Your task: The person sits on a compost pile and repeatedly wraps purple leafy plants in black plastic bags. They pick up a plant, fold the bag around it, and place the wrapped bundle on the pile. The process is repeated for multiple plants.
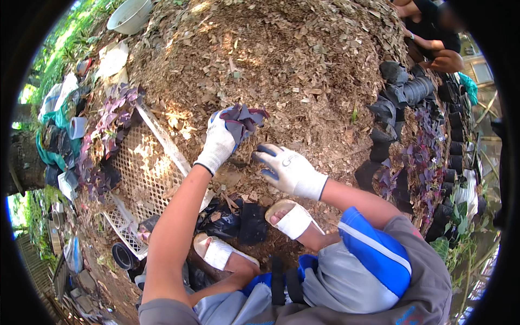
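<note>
My left hand (218,138), in a white knit glove with blue palm coating, grips a bunch of purple-leaved oxalis (243,120). Whatever lies below those leaves is hidden by the glove and the foliage. Close by on the right, my right hand (290,168) wears a matching glove. Its fingers are apart and hold nothing, just above the heap of dry leaf mulch (284,73). Black plastic grow bags (252,223) lie between my sandalled feet and the heap.
A white perforated plastic crate (148,162) lies at left beside purple plants (109,118). More purple plants (426,154) and black bags (410,89) line the right. A white basin (130,17) stands far left. Another person (432,38) crouches at upper right.
</note>
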`<state>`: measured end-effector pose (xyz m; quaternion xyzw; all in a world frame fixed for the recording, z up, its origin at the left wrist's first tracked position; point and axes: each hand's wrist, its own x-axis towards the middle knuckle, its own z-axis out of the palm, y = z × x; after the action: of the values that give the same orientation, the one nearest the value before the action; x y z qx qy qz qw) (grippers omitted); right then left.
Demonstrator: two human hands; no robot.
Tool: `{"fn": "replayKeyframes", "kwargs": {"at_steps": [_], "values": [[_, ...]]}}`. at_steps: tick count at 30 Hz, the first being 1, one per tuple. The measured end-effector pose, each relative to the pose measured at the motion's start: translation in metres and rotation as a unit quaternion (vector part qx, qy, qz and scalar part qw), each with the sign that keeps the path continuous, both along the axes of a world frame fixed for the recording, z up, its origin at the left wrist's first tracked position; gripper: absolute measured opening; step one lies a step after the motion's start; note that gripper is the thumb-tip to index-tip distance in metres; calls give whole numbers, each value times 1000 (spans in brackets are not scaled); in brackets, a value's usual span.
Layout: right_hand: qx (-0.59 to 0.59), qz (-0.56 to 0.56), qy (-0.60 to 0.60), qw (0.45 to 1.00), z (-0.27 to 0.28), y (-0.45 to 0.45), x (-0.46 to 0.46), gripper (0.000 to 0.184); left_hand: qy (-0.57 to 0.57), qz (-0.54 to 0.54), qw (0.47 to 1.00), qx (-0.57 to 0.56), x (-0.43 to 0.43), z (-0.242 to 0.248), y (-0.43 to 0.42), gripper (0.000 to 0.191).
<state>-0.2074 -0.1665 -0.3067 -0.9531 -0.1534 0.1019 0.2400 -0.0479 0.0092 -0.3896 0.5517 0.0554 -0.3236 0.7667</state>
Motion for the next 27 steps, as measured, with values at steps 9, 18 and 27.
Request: {"fn": "replayKeyframes", "kwargs": {"at_steps": [9,18,27], "values": [[24,-22,-19,999,-5,-1,3,46,-520,-124,730,425,-45,23,51,108],[66,-234,10,970,-25,-30,52,43,-497,-52,763,410,-64,35,76,107],[-224,23,92,970,-65,-40,173,48,-441,-8,695,568,-48,32,-9,74]]}}
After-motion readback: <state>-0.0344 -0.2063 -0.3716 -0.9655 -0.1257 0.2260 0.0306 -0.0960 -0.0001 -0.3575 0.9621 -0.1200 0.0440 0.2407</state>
